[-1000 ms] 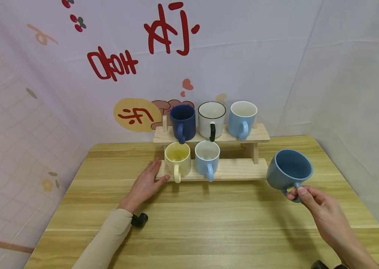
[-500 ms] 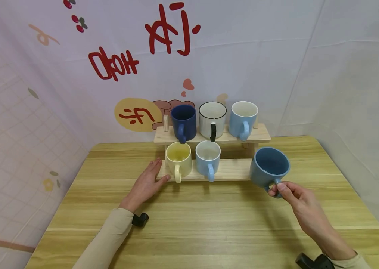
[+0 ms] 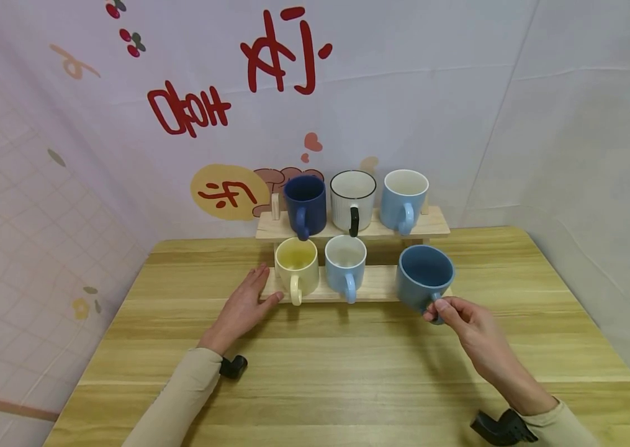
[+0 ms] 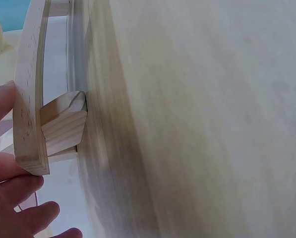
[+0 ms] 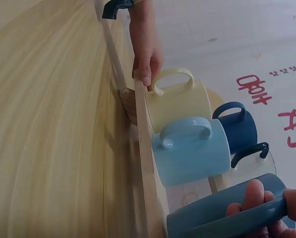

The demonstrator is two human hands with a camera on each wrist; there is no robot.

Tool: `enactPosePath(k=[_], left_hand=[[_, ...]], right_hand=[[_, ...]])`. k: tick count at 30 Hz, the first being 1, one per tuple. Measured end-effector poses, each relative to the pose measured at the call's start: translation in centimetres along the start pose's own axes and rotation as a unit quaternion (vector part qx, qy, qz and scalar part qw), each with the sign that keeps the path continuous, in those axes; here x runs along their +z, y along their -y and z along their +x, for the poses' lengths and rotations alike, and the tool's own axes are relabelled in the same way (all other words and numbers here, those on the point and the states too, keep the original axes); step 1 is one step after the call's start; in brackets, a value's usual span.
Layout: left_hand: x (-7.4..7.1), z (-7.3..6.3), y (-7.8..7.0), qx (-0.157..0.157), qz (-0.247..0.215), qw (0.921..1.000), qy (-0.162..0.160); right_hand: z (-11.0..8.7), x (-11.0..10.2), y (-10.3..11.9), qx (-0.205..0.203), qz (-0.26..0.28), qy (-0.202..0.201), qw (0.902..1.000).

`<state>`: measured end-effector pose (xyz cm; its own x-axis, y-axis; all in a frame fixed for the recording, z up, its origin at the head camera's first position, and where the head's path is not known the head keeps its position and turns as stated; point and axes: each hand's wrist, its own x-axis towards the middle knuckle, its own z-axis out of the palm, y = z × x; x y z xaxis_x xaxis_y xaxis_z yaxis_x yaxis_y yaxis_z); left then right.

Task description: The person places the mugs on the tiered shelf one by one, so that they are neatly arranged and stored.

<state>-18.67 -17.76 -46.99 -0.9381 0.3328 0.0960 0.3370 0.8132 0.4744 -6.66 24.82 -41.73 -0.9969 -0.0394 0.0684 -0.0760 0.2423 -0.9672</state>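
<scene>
My right hand (image 3: 473, 332) pinches the handle of a wide grey-blue mug (image 3: 423, 273) between thumb and fingers. This mug is upright, over the right part of the wooden rack's lower shelf (image 3: 378, 282); I cannot tell whether its base touches the board. To its left on that shelf stand a light blue mug (image 3: 344, 264) and a yellow mug (image 3: 298, 267). My left hand (image 3: 239, 310) holds the rack's lower left end, thumb on the board (image 4: 29, 124) and index finger at its end. In the right wrist view, fingers wrap the grey-blue handle (image 5: 252, 218).
On the upper shelf (image 3: 373, 230) stand a dark blue mug (image 3: 306, 205), a white mug (image 3: 352, 202) with black rim and handle, and another light blue mug (image 3: 404, 202). The wood-grain table (image 3: 315, 372) meets a printed white cloth backdrop (image 3: 432, 112).
My right hand has carried the grey-blue mug leftward, from beside the rack to over the lower shelf's right part. The left hand stays on the rack's end.
</scene>
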Motion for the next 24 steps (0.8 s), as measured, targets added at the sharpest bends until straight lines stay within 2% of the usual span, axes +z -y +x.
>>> enactPosePath(k=[13,24], left_hand=[[0.0,0.1,-0.1,0.000,0.001,1.0000,-0.003],[0.2,0.0,0.0,-0.001,-0.001,1.0000,-0.003]], right_hand=[[1.5,1.7,0.2,0.024,-0.003,0.007,0.9997],[2.5,3.0,0.4,0.027,-0.002,0.004,0.9996]])
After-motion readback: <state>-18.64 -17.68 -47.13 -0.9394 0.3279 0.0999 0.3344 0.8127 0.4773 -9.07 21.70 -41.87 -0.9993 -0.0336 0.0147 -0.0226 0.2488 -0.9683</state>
